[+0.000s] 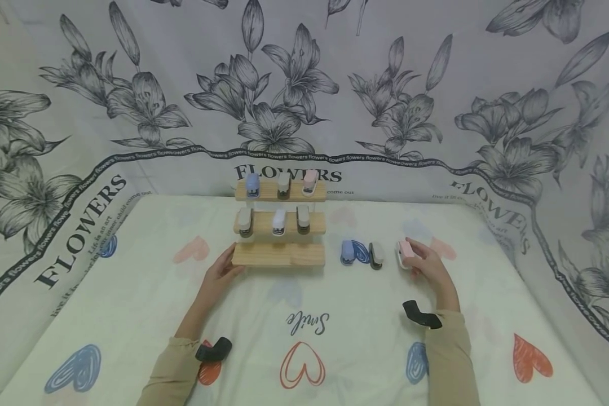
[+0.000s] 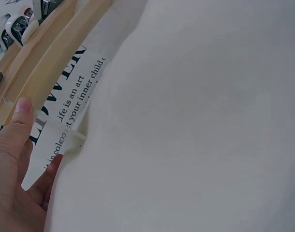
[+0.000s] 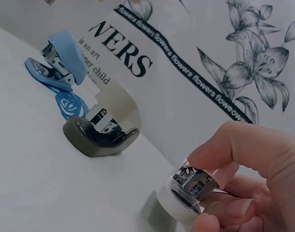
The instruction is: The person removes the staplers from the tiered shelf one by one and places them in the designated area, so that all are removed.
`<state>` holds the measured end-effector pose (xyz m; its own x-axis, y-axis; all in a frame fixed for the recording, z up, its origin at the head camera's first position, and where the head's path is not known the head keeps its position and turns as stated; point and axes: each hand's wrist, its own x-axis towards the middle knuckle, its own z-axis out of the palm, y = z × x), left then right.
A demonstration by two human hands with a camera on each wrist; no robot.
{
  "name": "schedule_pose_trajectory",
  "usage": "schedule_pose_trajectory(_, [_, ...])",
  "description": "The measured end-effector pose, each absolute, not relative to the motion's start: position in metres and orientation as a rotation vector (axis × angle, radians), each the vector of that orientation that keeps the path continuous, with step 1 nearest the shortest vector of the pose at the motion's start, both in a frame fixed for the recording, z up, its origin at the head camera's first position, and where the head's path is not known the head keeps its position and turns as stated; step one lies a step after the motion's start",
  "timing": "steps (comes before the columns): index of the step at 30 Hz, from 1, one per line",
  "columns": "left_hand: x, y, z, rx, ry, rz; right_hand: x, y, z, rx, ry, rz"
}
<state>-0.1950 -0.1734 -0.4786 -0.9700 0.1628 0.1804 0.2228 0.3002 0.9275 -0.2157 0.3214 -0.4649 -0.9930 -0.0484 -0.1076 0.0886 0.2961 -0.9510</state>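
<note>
Floral sheets were hung behind the bed; a pink stapler (image 1: 405,250) was pinched by the right hand (image 1: 431,270), the wooden rack (image 1: 279,255) touched by the flat left hand (image 1: 218,277).

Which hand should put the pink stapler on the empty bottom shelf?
The right hand: it already pinches the pink stapler. The left hand rests against the wooden rack, probably steadying it.

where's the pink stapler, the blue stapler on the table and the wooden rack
pink stapler (image 1: 405,248), head view, on its pink top, gripped by the right hand
blue stapler (image 3: 65,53), right wrist view, on its light blue upper arm
wooden rack (image 1: 278,254), head view, on the bare bottom step
</note>
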Motion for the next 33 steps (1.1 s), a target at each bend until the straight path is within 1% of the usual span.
schedule_pose_trajectory(6, [-0.204, -0.178, -0.498, -0.361, -2.491, -1.805, -0.216, 0.323, -0.473, 0.075, 2.424, -1.776])
schedule_pose_trajectory(15, [-0.21, -0.177, -0.5, -0.38, -2.492, -1.798, -0.211, 0.323, -0.479, 0.217, 2.352, -1.802])
schedule_pose_trajectory(21, [-0.208, -0.178, -0.5, -0.332, -2.506, -1.809, -0.211, 0.325, -0.479, 0.104, 2.379, -1.772])
schedule_pose_trajectory(25, [-0.204, -0.177, -0.5, -0.3, -2.533, -1.788, -0.211, 0.325, -0.473, 0.041, 2.48, -1.663])
schedule_pose_trajectory(30, [-0.204, -0.177, -0.5, -0.293, -2.524, -1.78, -0.211, 0.317, -0.456, 0.073, 2.659, -1.368])
schedule_pose_trajectory(33, [-0.204, -0.177, -0.5, -0.283, -2.526, -1.783, -0.21, 0.308, -0.442, 0.08, 2.701, -1.294])
